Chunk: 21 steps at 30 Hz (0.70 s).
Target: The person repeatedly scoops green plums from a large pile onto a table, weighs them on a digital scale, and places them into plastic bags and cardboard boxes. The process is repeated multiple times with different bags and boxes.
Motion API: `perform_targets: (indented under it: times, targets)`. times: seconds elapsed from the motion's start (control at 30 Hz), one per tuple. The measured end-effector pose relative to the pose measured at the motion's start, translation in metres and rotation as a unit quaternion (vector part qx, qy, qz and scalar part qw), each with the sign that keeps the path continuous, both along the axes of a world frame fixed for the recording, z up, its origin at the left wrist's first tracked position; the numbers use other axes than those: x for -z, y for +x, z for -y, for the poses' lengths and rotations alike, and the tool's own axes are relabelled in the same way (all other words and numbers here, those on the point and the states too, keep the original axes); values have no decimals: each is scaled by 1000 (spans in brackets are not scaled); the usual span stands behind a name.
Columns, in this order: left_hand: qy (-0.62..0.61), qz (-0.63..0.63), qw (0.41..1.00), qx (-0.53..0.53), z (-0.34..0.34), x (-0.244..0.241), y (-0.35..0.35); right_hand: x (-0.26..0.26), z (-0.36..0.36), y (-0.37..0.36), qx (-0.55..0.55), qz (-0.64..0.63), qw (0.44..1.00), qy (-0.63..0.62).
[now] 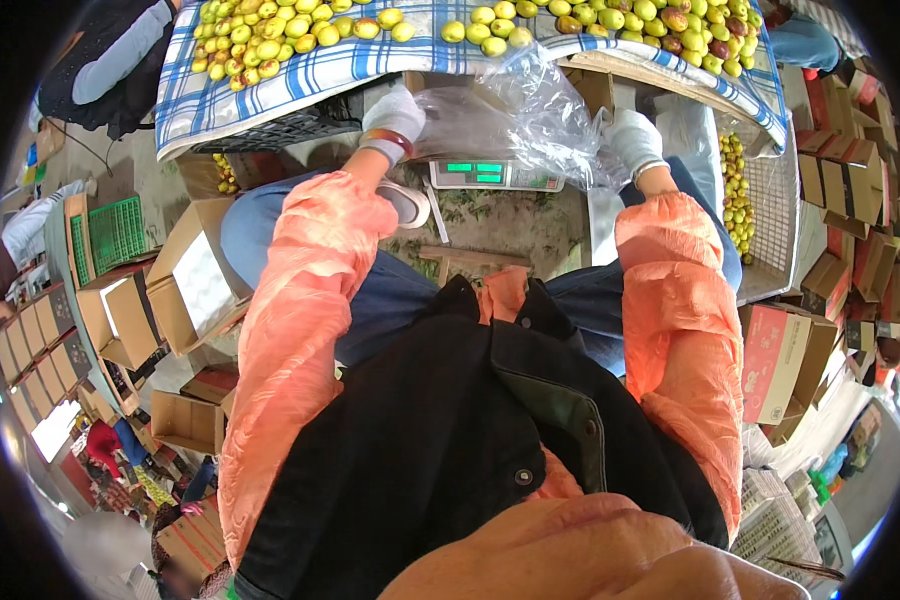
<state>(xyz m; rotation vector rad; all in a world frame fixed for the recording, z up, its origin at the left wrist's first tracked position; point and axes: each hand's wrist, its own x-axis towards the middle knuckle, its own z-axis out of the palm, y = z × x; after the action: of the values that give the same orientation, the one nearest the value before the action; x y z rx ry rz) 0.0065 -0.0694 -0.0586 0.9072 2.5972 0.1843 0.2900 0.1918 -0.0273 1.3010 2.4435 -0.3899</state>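
Observation:
Stretched between my two gloved hands is a clear plastic bag, crumpled and shiny toward its right side. My left hand, in a white glove with a reddish bangle at the wrist, grips the bag's left end; its fingertips are partly hidden. At the bag's right edge, my right hand has hold of the film. Below the bag, a digital scale with lit green displays sits between my knees. Green and brownish jujube-like fruit lies on a blue-and-white checked cloth just beyond my hands.
To the right stands a pale plastic crate holding small fruit. Open cardboard boxes stand by my left knee, near a green crate. A red-and-white printed carton is at my right. Another person's sleeve shows at upper left.

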Motion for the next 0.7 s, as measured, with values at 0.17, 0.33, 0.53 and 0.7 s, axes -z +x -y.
perform_targets:
  times: [0.17, 0.33, 0.53, 0.7]
  targets:
    - [-24, 4, 998, 60, 16, -20, -1, 1, 29, 26, -42, 37, 998, -22]
    - [-24, -44, 998, 42, 23, -38, -3, -64, 17, 33, -57, 9, 998, 13]
    - [80, -42, 996, 1, 27, -4, -20, -93, -9, 54, -26, -26, 999, -11]
    - [145, -2, 989, -24, 9, 29, -48, 22, -46, 18, -58, -245, 965, -75]
